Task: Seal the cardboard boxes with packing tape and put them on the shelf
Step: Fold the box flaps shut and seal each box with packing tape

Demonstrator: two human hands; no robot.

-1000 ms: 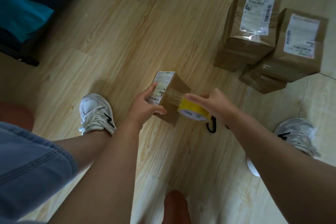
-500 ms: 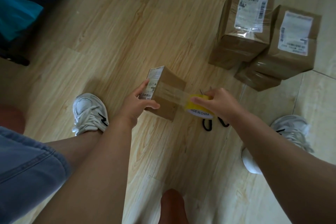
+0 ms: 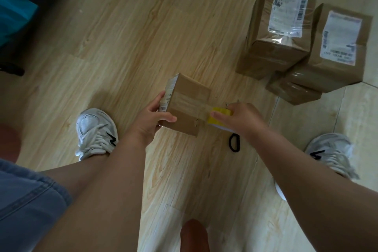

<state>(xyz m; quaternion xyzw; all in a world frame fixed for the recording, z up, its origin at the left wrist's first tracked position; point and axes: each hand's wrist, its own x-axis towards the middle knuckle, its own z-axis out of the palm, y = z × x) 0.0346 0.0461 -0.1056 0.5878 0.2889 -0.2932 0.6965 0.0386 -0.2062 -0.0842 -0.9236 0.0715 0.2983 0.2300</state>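
Gripping the small brown cardboard box (image 3: 190, 96) by its labelled end with left hand (image 3: 150, 121), clutching yellow packing-tape roll (image 3: 219, 113) at box's right edge with right hand (image 3: 243, 118). Likely light, stiff; best grasped across bare faces.

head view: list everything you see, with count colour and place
small box: one, brown, centre, held off the floor
tape strip: one, clear, across the small box to the roll
tape roll: one, yellow, right of the small box
larger boxes: three, brown, upper right, clustered; two show white labels
black loop: one, black, on the floor below the roll
teal object: one, far left edge
floor: light wood
sneakers: two, white-grey, left and right
denim shorts: blue, lower left
left hand: grips the small box
right hand: holds the tape roll
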